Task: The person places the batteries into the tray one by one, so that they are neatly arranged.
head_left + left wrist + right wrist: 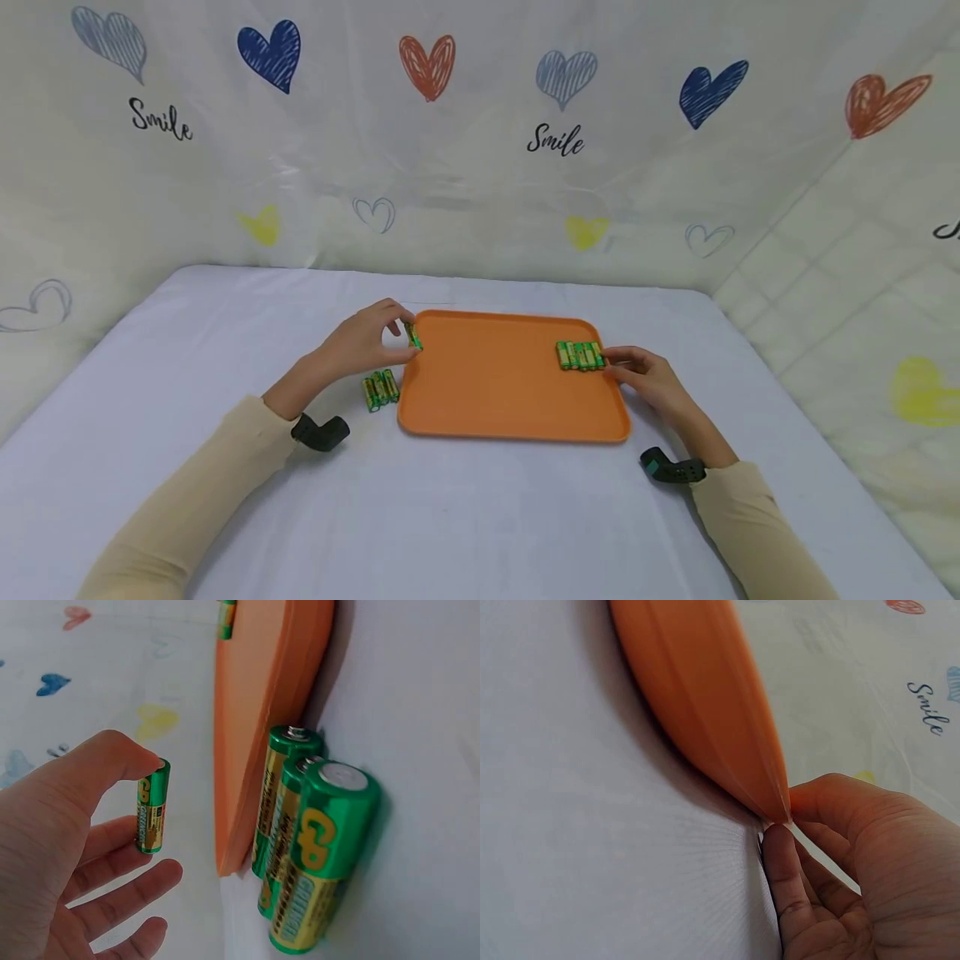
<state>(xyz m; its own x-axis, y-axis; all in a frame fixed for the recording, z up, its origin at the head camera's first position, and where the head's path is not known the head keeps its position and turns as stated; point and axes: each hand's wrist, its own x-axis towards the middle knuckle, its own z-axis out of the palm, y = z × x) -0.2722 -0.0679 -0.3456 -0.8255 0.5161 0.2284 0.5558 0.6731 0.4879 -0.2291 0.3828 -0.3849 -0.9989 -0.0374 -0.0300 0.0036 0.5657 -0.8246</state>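
My left hand (pixel 372 337) pinches a green and gold battery (pixel 153 806) end to end between thumb and forefinger, over the left edge of an orange tray (pixel 487 392). Below that hand, several more batteries (pixel 380 389) stand side by side on the table by the tray's left rim. Inside the tray, at its right side, a row of several batteries (pixel 576 356) lies close together. My right hand (pixel 645 372) reaches in over the right rim and holds the battery at the row's right end (pixel 598 355). In the right wrist view the rim hides that battery.
A white cloth covers the table (pixel 465 517). Behind it hangs a pale backdrop (pixel 480 175) printed with hearts and the word Smile. Each wrist wears a black camera band, one on the left (pixel 321 433) and one on the right (pixel 671 467).
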